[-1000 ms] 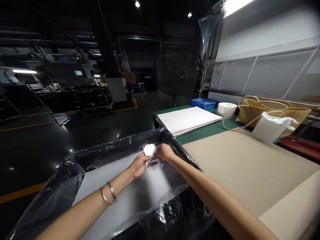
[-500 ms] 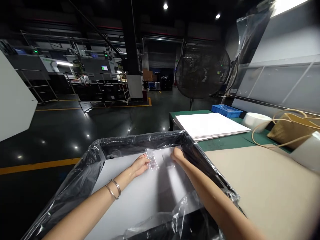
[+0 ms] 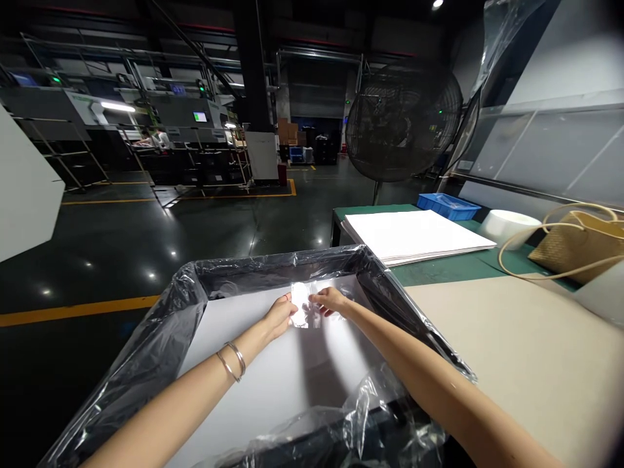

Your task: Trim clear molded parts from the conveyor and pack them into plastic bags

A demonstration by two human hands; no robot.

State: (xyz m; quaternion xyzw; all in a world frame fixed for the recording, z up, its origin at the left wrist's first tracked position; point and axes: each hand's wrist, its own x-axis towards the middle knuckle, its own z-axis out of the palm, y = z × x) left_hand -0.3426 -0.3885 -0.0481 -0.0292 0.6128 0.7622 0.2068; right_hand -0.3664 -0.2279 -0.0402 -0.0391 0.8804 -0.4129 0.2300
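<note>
A small clear plastic bag (image 3: 301, 305), shiny with glare, is held up over the box. Its left edge is pinched between the thumb and fingers of my left hand (image 3: 280, 316). At its right edge are the closed fingertips of my right hand (image 3: 329, 301). More clear plastic shows under the right hand; whether it is a separate bag I cannot tell. Beneath both hands a white sheet (image 3: 244, 383) lies inside a black box (image 3: 277, 266) lined with clear plastic film (image 3: 361, 416). What the bag contains is lost in the glare.
Right of the box, a green table (image 3: 429, 276) carries a stack of white sheets (image 3: 419, 234), a blue tray (image 3: 448, 207), a white roll (image 3: 509, 224), a woven bag (image 3: 570, 240) and a beige board (image 3: 492, 338). A large fan (image 3: 404, 123) stands behind the table.
My right hand has moved left, to the right edge of the bag in my left hand. The bag now faces me flatter and reflects more light. The camera view has shifted slightly.
</note>
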